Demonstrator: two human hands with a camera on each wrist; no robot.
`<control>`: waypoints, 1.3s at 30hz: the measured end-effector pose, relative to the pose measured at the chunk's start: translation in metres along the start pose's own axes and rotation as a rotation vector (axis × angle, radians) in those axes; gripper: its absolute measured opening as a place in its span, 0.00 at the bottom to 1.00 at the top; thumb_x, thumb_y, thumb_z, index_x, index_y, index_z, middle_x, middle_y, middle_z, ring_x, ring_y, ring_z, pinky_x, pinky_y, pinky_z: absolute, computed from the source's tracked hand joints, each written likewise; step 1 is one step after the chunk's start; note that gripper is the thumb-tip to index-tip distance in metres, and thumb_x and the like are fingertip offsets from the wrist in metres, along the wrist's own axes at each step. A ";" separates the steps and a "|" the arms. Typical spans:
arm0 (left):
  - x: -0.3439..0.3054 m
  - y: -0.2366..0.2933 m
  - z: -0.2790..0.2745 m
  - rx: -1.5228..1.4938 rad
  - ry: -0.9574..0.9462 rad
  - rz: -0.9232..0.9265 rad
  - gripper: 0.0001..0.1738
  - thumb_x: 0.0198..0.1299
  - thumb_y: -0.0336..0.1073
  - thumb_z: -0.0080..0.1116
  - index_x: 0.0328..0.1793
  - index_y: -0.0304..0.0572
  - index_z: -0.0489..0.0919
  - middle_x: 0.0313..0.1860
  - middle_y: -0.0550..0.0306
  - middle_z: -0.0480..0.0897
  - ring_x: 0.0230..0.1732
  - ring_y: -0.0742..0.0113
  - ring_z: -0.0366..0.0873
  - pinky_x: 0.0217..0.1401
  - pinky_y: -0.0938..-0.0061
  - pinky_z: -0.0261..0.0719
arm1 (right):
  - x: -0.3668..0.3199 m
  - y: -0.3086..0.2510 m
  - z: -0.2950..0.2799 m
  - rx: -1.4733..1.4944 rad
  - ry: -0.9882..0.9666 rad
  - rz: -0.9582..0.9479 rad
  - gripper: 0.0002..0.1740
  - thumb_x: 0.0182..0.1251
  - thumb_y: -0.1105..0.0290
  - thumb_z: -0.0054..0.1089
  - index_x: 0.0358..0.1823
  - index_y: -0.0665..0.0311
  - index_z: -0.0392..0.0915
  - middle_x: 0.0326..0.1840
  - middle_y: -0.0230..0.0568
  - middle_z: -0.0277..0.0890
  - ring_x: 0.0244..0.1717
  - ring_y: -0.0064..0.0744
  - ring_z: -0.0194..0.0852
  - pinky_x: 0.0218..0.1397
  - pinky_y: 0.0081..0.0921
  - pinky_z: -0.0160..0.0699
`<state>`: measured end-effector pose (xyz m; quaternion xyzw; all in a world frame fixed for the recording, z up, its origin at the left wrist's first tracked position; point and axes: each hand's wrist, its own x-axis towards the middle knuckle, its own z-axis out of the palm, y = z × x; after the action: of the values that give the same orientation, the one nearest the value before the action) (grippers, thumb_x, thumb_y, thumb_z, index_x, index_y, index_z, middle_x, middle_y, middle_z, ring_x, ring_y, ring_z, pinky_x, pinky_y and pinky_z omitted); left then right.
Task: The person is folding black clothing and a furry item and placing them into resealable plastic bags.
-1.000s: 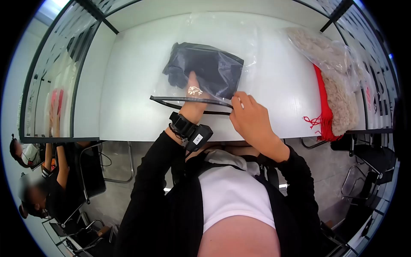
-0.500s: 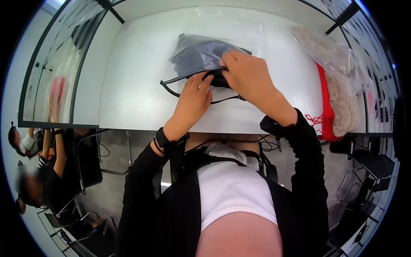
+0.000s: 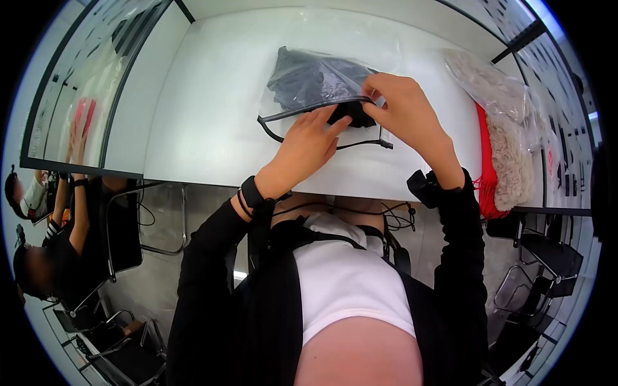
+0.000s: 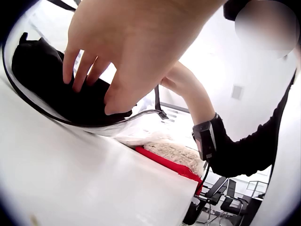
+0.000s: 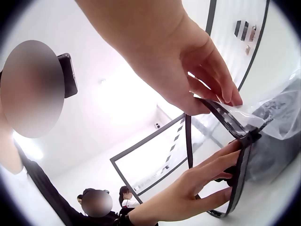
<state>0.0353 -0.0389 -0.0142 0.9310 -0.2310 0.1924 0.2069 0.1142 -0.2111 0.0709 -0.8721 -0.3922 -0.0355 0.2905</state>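
A clear plastic bag (image 3: 315, 74) with dark trim along its mouth lies on the white table (image 3: 212, 128) in front of the person, with a dark cloth (image 4: 42, 80) inside it. The bag's mouth faces the person, its upper and lower edges standing apart. The right hand (image 3: 407, 106) pinches the upper edge near its right end, a narrow grip with the thumb against the trim and the fingers on the film. The left hand (image 3: 308, 143) reaches in at the mouth, its fingers spread and fairly straight, the tips on the cloth; its grip is loose and holds nothing. Well apart, at the table's right side, a red fringed textile (image 3: 490, 157) lies beside a beige fluffy textile (image 3: 512, 154), whose far part is under clear plastic film (image 3: 492, 80).
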 end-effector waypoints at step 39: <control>0.039 -0.030 -0.016 -0.812 -0.316 -0.585 0.18 0.57 0.29 0.45 0.53 0.39 0.76 0.22 0.59 0.78 0.22 0.77 0.75 0.25 0.83 0.74 | -0.059 -0.042 0.082 -0.325 0.403 -0.083 0.09 0.40 0.77 0.56 0.25 0.63 0.67 0.24 0.33 0.59 0.24 0.24 0.63 0.22 0.17 0.66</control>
<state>0.0786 -0.0208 0.0082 0.8191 -0.0459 -0.1213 0.5587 0.0306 -0.1844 0.0060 -0.8659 -0.3509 -0.2827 0.2172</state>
